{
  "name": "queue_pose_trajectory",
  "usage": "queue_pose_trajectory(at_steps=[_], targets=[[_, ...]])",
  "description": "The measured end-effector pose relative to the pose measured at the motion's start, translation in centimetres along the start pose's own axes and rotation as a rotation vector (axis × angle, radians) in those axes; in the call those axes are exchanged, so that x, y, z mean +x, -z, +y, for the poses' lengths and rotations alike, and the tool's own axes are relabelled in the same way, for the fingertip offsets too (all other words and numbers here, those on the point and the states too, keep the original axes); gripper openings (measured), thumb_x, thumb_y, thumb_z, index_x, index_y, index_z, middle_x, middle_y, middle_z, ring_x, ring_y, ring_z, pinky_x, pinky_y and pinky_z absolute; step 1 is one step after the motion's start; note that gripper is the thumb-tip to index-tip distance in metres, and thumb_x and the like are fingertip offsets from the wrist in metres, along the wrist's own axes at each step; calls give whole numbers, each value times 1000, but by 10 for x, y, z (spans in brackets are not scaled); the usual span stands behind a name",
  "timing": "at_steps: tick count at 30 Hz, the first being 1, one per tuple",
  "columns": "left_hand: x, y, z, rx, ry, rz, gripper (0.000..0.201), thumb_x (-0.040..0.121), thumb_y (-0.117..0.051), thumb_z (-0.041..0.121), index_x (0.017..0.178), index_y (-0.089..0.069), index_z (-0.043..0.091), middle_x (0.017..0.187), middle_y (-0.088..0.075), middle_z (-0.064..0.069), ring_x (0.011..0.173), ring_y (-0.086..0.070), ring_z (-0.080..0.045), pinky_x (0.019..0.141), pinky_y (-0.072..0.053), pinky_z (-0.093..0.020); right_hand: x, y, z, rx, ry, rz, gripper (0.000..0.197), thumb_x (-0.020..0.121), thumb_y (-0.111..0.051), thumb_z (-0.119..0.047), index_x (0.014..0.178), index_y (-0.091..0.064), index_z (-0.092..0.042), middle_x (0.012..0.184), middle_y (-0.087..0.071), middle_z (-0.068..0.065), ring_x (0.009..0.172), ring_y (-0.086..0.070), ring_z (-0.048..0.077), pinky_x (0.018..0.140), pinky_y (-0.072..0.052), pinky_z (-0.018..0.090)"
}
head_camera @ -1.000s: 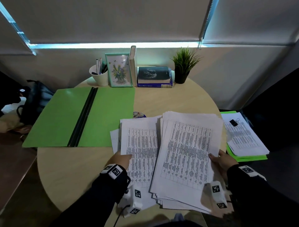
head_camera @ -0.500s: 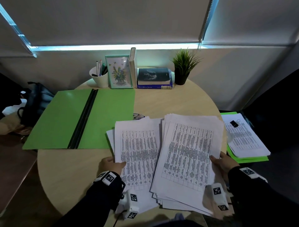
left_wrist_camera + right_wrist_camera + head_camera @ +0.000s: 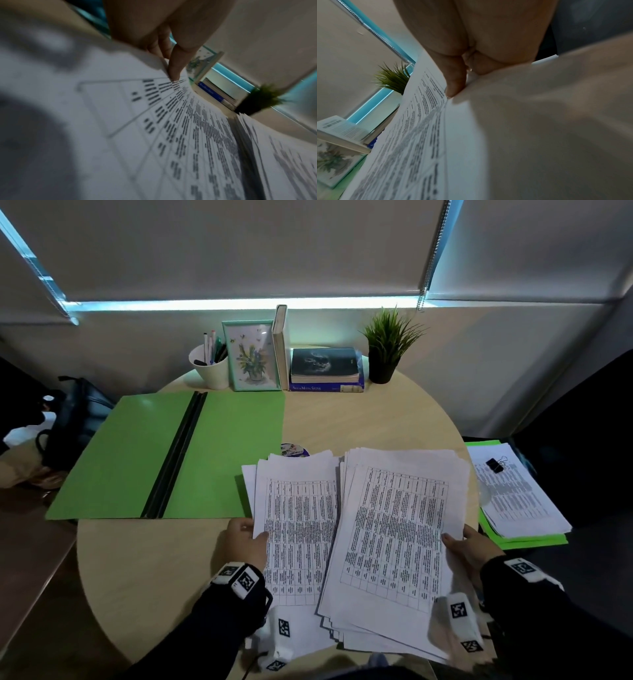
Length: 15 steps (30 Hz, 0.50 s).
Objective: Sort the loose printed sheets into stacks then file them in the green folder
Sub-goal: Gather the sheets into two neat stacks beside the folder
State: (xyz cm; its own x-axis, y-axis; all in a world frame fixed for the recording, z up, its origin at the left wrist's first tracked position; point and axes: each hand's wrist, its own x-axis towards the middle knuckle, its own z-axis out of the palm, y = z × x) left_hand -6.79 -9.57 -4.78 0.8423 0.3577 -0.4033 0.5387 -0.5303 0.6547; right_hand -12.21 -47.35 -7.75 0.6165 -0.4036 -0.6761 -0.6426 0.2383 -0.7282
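Two piles of printed table sheets lie side by side on the round wooden table. My left hand pinches the left edge of the smaller left stack, thumb on top; in the left wrist view the thumb presses the sheet's edge. My right hand grips the right edge of the thicker right stack, which overlaps the left one; the right wrist view shows its thumb on the top sheet. The open green folder lies flat at the left with a black spine.
At the back stand a white pen cup, a framed flower picture, an upright book, stacked books and a potted plant. Off the right edge lies another paper pile with a binder clip on a green folder. A black bag sits left.
My left hand slid from on top of the left stack to its left edge and took hold there; that stack shifted a little left. The right hand kept its hold.
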Motion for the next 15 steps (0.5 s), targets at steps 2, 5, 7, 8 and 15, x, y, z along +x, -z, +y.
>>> queue_pose_trajectory(at_steps=[2,5,7,8,15], targets=[[-8,-3,5,-12,-66,11,26,83,-68,21,102,-51,29,97,-61,1,81,-60,-21,75,-52,-32,2,1,1,-37,-4,7,25,92,-50,2,115,-52,-7,106,-57,18,98,-51,29,75,-45,37],[-19,-5,15,-50,-156,21,43,85,-65,9,122,-49,23,91,-57,-1,72,-56,-15,55,-41,-22,5,4,4,-137,24,21,36,89,-57,-3,124,-51,0,106,-59,18,100,-53,31,94,-43,48],[-21,-6,15,23,-215,2,49,86,-64,14,129,-46,31,96,-59,2,76,-59,-13,60,-50,-25,9,6,5,-155,23,14,37,89,-57,-3,125,-51,0,106,-59,18,100,-54,30,96,-42,47],[-20,-6,13,94,-243,-16,47,87,-63,20,129,-48,35,100,-59,3,81,-61,-15,68,-54,-30,4,4,0,-187,24,13,36,89,-57,-4,124,-51,0,105,-60,18,98,-54,30,95,-43,47],[-22,-6,6,240,-402,29,33,88,-62,27,121,-62,30,121,-56,4,98,-58,-18,90,-51,-36,21,12,13,-251,66,-21,89,40,-84,-60,110,-57,-12,106,-66,15,100,-60,34,98,-46,48]])
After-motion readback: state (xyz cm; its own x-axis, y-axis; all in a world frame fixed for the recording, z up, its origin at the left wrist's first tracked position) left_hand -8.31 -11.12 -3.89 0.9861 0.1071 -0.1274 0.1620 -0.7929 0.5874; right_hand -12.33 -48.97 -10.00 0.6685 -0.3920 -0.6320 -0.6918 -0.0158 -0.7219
